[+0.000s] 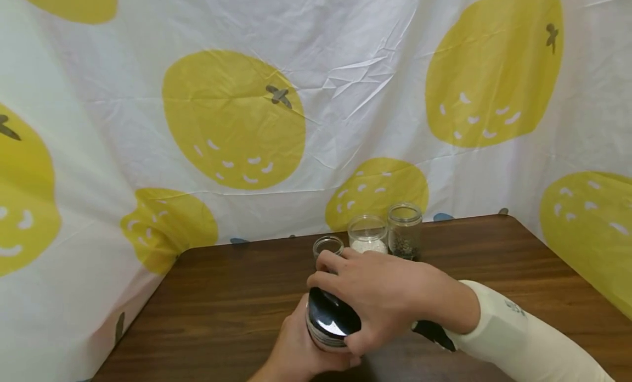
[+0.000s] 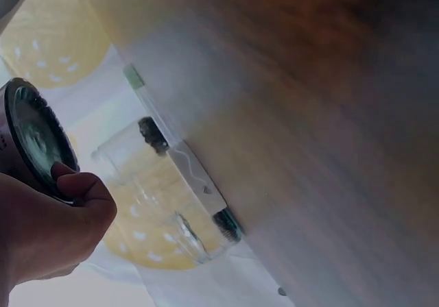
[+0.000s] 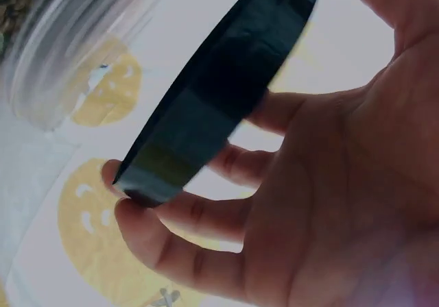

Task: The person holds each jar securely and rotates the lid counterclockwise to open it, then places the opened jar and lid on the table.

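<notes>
At the table's front, my left hand (image 1: 303, 341) grips a clear jar (image 1: 326, 338) around its side. My right hand (image 1: 382, 288) holds a glossy black lid (image 1: 336, 312) over its mouth. In the right wrist view the fingers curl around the edge of the lid (image 3: 212, 94). A gap shows there between the lid and the jar's threaded glass neck (image 3: 62, 67). Small brownish-green grains (image 3: 20, 2) lie inside that jar. The left wrist view shows the left hand (image 2: 58, 228) around the jar, with a dark round end (image 2: 41, 136) facing the camera.
Behind the hands stand three lidless glass jars: a small one (image 1: 328, 245), one with white contents (image 1: 368, 246), and a taller one with dark contents (image 1: 405, 245). They are on the brown wooden table (image 1: 232, 294). A lemon-print curtain (image 1: 340, 96) hangs behind it.
</notes>
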Tool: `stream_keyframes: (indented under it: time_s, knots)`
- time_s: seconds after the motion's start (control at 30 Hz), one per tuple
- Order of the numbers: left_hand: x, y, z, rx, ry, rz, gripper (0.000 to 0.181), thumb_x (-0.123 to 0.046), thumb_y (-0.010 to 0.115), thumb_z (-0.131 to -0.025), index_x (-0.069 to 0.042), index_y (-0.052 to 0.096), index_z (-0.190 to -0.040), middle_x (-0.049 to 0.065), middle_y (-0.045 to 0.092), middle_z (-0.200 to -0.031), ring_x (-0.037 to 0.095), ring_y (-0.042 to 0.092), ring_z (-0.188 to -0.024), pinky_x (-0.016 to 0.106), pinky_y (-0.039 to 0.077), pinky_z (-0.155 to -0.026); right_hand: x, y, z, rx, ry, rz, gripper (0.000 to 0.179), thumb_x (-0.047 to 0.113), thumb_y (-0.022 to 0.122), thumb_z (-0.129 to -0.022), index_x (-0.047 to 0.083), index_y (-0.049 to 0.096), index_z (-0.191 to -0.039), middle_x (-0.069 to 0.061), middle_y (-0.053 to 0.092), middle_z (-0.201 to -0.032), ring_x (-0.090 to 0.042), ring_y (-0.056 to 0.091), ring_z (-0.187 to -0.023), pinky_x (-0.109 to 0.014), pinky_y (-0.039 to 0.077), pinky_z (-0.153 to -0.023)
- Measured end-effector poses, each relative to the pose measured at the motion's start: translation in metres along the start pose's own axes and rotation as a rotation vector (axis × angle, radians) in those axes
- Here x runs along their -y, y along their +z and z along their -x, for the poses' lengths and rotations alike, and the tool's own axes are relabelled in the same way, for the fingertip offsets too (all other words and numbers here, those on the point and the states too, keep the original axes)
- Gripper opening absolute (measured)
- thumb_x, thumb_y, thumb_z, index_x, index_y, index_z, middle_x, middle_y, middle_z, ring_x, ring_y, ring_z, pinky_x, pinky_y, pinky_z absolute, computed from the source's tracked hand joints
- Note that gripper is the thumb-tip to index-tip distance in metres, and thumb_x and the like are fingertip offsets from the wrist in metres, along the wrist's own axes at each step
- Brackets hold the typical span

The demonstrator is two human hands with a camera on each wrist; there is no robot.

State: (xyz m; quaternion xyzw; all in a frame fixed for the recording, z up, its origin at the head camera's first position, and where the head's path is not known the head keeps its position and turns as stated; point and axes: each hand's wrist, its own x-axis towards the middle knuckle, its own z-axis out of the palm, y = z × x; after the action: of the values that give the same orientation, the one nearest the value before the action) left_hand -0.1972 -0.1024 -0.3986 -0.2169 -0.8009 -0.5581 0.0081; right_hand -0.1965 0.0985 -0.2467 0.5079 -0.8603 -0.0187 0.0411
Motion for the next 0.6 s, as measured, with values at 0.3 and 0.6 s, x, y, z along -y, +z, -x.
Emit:
stream_keyframes:
  time_s: [0.3,0.6]
  knots:
    - [0.002,-0.0024,-0.002,-0.002,-0.024,-0.007,0.093,-0.029,0.097,-0.065,-0.038,0.044,-0.141,-0.011,0.064,-0.125,0.014,0.063,-0.112,0.03,0.048,-0.099,0.0007,-0.0028,0.0045,-0.004,-0.117,0.045,0.082,0.022,0.085,-0.069,0.03,0.046,-0.141,0.004,0.041,-0.146,-0.016,0.045,-0.13,-0.036,0.048,-0.101]
    - [0.0004,-0.0021,-0.0019,0.01,-0.011,0.046,0.092,-0.023,0.095,-0.068,-0.035,0.043,-0.143,-0.007,0.064,-0.127,0.017,0.064,-0.112,0.031,0.05,-0.097,-0.0043,-0.0011,0.0059,-0.011,-0.106,-0.019,0.077,0.025,0.083,-0.075,0.027,0.046,-0.142,0.004,0.039,-0.146,-0.016,0.046,-0.127,-0.035,0.051,-0.098]
